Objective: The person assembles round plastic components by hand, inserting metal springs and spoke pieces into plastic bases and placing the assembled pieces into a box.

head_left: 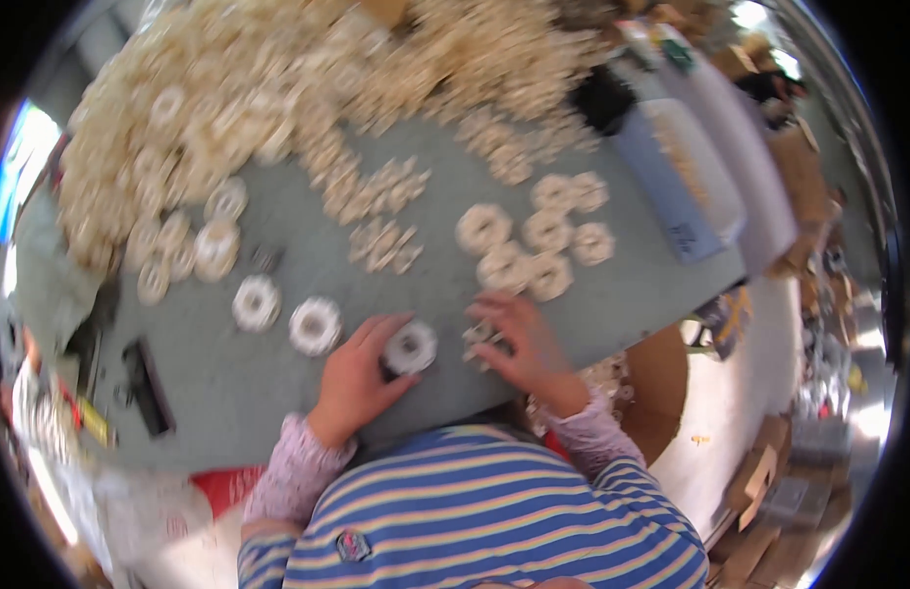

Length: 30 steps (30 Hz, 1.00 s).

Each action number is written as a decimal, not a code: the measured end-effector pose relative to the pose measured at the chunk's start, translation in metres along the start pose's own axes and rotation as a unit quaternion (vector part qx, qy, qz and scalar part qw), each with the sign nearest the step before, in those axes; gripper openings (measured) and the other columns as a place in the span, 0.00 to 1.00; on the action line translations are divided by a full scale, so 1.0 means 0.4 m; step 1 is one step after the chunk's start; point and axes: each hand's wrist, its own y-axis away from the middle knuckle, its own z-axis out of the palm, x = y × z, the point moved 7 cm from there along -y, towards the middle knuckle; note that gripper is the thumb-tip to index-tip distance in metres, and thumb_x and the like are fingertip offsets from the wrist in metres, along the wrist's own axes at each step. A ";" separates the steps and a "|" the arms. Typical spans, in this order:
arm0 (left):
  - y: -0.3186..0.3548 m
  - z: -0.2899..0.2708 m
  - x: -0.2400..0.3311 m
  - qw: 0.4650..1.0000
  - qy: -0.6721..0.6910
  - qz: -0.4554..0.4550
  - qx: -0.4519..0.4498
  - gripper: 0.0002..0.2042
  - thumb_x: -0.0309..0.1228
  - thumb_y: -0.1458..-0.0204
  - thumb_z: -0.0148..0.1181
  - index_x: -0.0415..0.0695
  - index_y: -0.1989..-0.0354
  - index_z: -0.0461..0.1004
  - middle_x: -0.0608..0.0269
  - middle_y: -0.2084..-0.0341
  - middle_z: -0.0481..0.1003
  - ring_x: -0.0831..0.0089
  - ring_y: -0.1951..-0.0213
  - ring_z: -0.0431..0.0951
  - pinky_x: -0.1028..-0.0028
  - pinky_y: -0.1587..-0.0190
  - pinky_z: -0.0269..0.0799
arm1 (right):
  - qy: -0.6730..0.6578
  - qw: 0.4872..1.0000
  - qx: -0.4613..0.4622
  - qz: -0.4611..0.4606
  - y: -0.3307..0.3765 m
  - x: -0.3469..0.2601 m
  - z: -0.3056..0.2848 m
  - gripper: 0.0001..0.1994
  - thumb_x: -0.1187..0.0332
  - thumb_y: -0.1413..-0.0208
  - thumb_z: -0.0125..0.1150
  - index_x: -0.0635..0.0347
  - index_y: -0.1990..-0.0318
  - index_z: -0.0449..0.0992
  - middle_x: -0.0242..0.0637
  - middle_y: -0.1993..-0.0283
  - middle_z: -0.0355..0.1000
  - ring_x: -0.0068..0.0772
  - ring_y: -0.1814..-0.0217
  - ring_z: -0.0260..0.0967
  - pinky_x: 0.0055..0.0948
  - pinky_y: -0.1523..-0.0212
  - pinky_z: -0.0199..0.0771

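Observation:
My left hand (362,373) is curled round the left side of a white toothed ring (410,348) on the green-grey table, thumb below it and fingers above. Just to the right, my right hand (522,344) has its thumb and fingers bent round a few small cream plastic pieces (478,340); their exact shape is blurred. Left of my left hand lie two more white toothed rings, a nearer one (316,326) and a farther one (256,302). Ahead of my right hand sits a group of cream notched discs (547,232).
A large heap of cream rings (200,108) and small pieces (475,59) covers the table's far side. Small loose pieces (384,245) lie mid-table. A blue-grey bin (671,187) stands at right, a black tool-like object (147,388) at left. Below the right edge is a cardboard box (661,393).

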 end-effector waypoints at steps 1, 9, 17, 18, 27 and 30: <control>0.008 0.007 -0.002 0.999 0.028 -0.019 -0.020 0.39 0.29 0.59 0.80 0.50 0.33 0.74 0.58 0.41 0.78 0.57 0.60 0.84 0.63 0.57 0.82 | 0.015 1.000 -0.025 -0.001 0.008 -0.015 -0.012 0.28 0.61 0.45 0.76 0.55 0.37 0.77 0.45 0.33 0.70 0.52 0.32 0.68 0.47 0.29 0.67; 0.063 0.021 -0.004 0.999 0.043 0.018 0.028 0.35 0.30 0.56 0.80 0.54 0.35 0.78 0.60 0.38 0.76 0.70 0.67 0.82 0.71 0.64 0.80 | -0.055 0.989 -0.128 0.042 0.022 0.006 -0.015 0.38 0.64 0.52 0.79 0.56 0.30 0.73 0.47 0.32 0.67 0.54 0.30 0.67 0.46 0.29 0.69; 0.079 0.043 -0.046 0.997 0.078 -0.013 0.008 0.24 0.34 0.48 0.76 0.54 0.40 0.80 0.59 0.41 0.76 0.61 0.64 0.85 0.64 0.60 0.82 | -0.064 0.979 -0.193 0.032 0.009 -0.012 -0.015 0.35 0.70 0.52 0.78 0.57 0.32 0.75 0.43 0.35 0.72 0.47 0.40 0.75 0.39 0.41 0.79; 0.078 0.037 -0.040 0.997 0.059 0.025 0.040 0.25 0.33 0.49 0.76 0.54 0.40 0.79 0.59 0.41 0.76 0.62 0.64 0.85 0.65 0.60 0.82 | -0.064 0.978 -0.195 0.031 0.007 -0.015 -0.014 0.35 0.70 0.52 0.78 0.57 0.32 0.75 0.43 0.35 0.72 0.47 0.40 0.75 0.39 0.41 0.79; 0.080 0.016 -0.023 0.995 0.097 -0.015 0.010 0.38 0.32 0.55 0.81 0.49 0.31 0.72 0.58 0.40 0.74 0.68 0.64 0.83 0.70 0.62 0.81 | -0.140 0.986 -0.093 -0.008 -0.021 -0.083 0.008 0.33 0.69 0.54 0.82 0.58 0.37 0.78 0.40 0.39 0.74 0.32 0.55 0.75 0.30 0.57 0.80; 0.084 0.019 -0.029 0.984 0.171 -0.042 -0.001 0.37 0.31 0.52 0.80 0.45 0.30 0.71 0.57 0.41 0.74 0.73 0.63 0.82 0.74 0.64 0.80 | -0.127 0.989 -0.068 -0.019 -0.028 -0.128 0.047 0.32 0.65 0.50 0.83 0.59 0.37 0.78 0.41 0.41 0.74 0.32 0.55 0.76 0.27 0.61 0.81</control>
